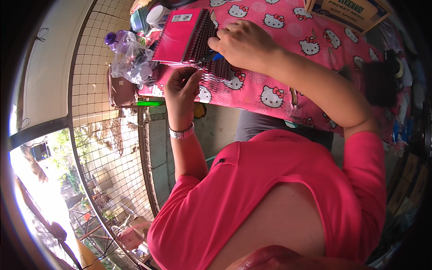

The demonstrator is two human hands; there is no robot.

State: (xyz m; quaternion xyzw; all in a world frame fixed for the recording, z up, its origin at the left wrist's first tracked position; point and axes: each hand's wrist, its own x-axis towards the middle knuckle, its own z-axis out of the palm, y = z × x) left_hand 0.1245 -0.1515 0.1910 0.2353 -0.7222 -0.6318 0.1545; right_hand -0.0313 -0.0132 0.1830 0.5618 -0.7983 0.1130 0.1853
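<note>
A stack of small spiral-bound notebooks (pixel 178 38) with glossy pink-red covers lies at the far left of the table, its dark coils along the right side. My right hand (pixel 243 45) is curled beside those coils, around a tool with blue handles and a dark head, seemingly pliers (pixel 218 56); most of the tool is hidden under the hand. At the stack's near edge, my left hand (pixel 182 85) has its fingers bent in and thumb pressed toward them. Whatever it pinches is too small or hidden to make out.
A pink cat-print cloth (pixel 256 85) covers the table. Left of the notebooks are a clear plastic bag (pixel 132 65), a white-lidded jar (pixel 158 17) and a brown pouch (pixel 121 91). A cardboard box (pixel 346 15) stands at the far right. Wire mesh (pixel 96 67) rises on the left.
</note>
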